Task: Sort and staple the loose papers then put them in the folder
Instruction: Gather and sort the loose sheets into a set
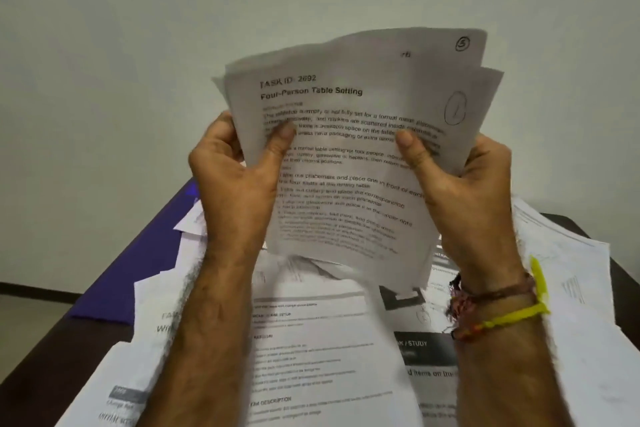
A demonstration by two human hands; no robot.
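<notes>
I hold a bunch of printed sheets point(349, 135) upright above the table. The front sheet is headed "Four-Person Table Setting" and has a circled 1 at its top right. A sheet behind it shows a circled 5. My left hand point(239, 177) grips the bunch's left edge, thumb on the front. On the right edge, my right hand point(460, 187) grips it the same way. Several loose printed papers point(311, 350) lie spread over the table below. A purple folder point(138, 260) lies at the table's left, partly under the papers. No stapler is in view.
The dark table point(31, 371) shows at the lower left and far right point(623, 274). A plain pale wall point(138, 45) fills the background. My right wrist wears thread bands and a yellow tie point(509, 312).
</notes>
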